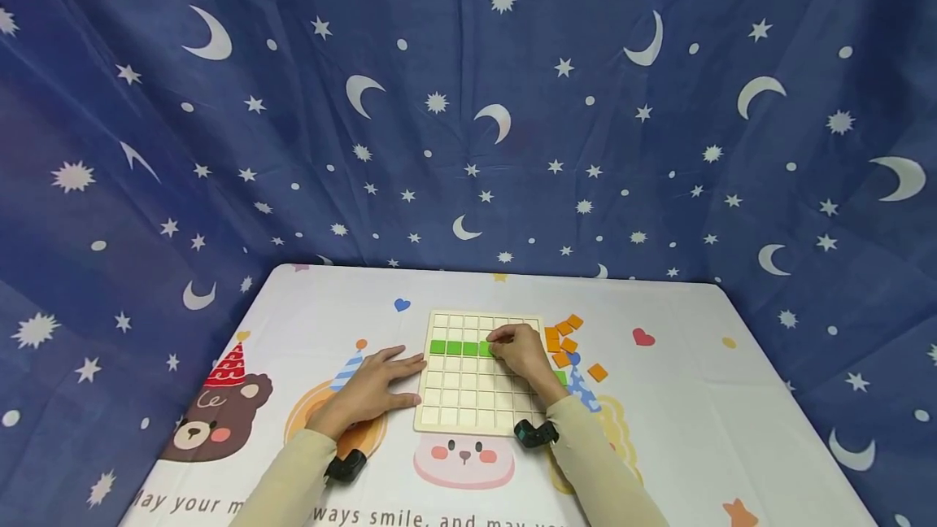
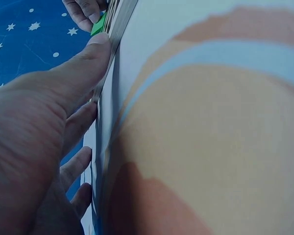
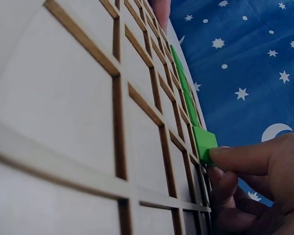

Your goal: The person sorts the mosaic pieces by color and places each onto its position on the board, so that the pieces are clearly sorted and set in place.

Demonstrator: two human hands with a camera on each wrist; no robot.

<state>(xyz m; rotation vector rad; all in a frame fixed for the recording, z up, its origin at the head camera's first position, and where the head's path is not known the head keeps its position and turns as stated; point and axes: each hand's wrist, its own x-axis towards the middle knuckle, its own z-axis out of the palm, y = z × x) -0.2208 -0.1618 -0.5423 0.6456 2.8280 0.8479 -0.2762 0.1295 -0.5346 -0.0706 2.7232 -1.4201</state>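
A pale wooden grid board [image 1: 468, 398] lies on the table, with green square tiles [image 1: 454, 347] in a row from its left side. My right hand [image 1: 521, 352] pinches another green tile [image 3: 205, 142] between thumb and finger at the right end of that row. In the right wrist view this tile is tilted over the cells, and whether it is seated I cannot tell. With its fingers spread, my left hand [image 1: 376, 385] rests at the board's left edge. The thumb is against the rim in the left wrist view.
Several loose orange tiles [image 1: 568, 345] lie just right of the board, one orange tile [image 1: 597, 372] farther out. A green tile [image 1: 560, 377] shows partly beside my right wrist. The printed tablecloth [image 1: 688, 413] ends at a blue star-patterned curtain [image 1: 468, 161].
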